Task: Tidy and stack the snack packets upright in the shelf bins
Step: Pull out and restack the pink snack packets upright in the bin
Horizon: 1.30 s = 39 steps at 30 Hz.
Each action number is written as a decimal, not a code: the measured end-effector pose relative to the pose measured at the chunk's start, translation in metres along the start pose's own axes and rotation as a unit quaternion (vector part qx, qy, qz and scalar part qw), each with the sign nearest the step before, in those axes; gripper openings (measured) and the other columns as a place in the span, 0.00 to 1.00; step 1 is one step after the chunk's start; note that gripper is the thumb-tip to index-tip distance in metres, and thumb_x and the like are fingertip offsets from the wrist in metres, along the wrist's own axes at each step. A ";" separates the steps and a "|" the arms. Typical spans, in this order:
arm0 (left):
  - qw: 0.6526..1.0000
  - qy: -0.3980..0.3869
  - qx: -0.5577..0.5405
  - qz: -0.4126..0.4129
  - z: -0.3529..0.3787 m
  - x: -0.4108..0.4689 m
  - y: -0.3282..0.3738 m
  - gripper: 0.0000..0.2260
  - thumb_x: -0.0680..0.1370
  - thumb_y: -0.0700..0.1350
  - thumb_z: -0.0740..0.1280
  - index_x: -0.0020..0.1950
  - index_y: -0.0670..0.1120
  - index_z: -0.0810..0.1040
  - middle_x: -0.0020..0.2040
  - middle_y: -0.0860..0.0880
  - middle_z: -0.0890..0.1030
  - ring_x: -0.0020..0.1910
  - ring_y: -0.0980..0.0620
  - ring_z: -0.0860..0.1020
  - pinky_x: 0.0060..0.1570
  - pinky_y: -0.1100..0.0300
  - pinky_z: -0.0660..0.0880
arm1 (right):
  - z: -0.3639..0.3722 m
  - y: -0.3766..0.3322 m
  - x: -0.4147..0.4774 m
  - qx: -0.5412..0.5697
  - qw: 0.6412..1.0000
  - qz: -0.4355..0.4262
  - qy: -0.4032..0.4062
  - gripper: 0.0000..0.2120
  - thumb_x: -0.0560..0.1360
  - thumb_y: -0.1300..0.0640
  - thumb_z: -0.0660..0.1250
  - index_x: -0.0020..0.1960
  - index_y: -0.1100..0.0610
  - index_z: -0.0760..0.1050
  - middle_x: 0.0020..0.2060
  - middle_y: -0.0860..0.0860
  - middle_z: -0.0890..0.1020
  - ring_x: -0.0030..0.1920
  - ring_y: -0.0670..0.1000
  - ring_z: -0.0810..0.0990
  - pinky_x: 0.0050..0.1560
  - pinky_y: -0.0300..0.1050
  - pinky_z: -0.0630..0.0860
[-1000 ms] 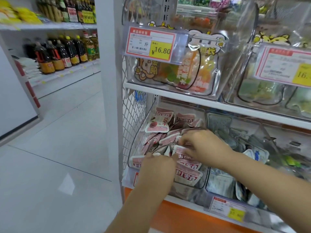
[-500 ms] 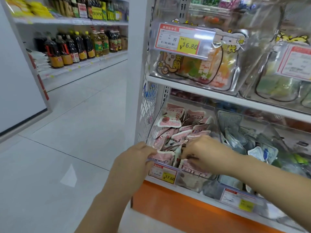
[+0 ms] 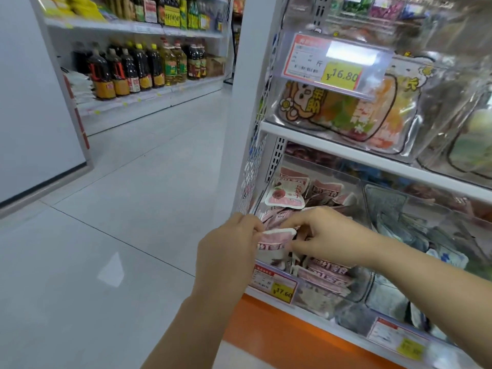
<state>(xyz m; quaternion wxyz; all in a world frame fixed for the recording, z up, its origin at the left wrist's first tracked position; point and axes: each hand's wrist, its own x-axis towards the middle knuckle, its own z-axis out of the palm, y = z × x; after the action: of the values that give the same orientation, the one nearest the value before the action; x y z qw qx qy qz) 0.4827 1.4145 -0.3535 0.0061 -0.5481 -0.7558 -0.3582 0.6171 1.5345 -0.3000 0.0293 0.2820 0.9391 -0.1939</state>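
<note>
The left hand (image 3: 229, 249) and the right hand (image 3: 327, 235) meet over the front of a clear shelf bin (image 3: 363, 287) on the lower shelf; both are closed on one pink snack packet (image 3: 275, 238), the left pinching its left edge, the right pinching its right end; the packet is held level just above the bin's front left corner; more pink packets (image 3: 330, 275) stand and lean in the bin below it, and a plum-picture packet (image 3: 286, 195) stands upright at the back; a price tag marked 17.60 (image 3: 274, 284) hangs on the bin's front; a neighbouring bin (image 3: 386, 206) to the right holds grey and blue packets; dark sauce bottles (image 3: 127, 70) line a shelf across the aisle
</note>
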 end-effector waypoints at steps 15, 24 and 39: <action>0.961 0.028 -0.256 -0.099 -0.013 0.003 0.014 0.07 0.78 0.45 0.65 0.41 0.55 0.75 0.30 0.56 0.78 0.25 0.61 0.74 0.26 0.70 0.70 | 0.005 -0.014 -0.002 0.224 0.945 0.043 0.233 0.05 0.75 0.58 0.67 0.50 0.51 0.77 0.34 0.52 0.83 0.24 0.41 0.74 0.25 0.29 0.65; 0.795 -0.059 -0.574 -0.186 -0.015 0.000 0.037 0.07 0.78 0.40 0.62 0.44 0.45 0.79 0.30 0.48 0.76 0.28 0.56 0.74 0.41 0.58 0.72 | 0.003 -0.031 -0.045 0.144 0.982 -0.011 0.124 0.39 0.64 0.45 0.75 0.67 0.30 0.56 0.56 0.27 0.67 0.55 0.30 0.70 0.54 0.27 0.70; 0.901 0.046 -0.411 -0.132 -0.023 0.000 0.043 0.13 0.72 0.47 0.72 0.53 0.58 0.74 0.47 0.59 0.77 0.44 0.63 0.77 0.41 0.69 0.76 | -0.018 -0.032 -0.053 0.231 0.946 0.000 0.227 0.09 0.76 0.62 0.66 0.52 0.49 0.79 0.34 0.43 0.83 0.30 0.43 0.78 0.33 0.36 0.74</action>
<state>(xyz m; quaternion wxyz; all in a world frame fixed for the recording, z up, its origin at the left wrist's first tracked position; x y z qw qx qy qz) 0.5098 1.4074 -0.3132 -0.2324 -0.3802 -0.6056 -0.6594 0.6455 1.4896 -0.2632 -0.2509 0.3173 0.8506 -0.3359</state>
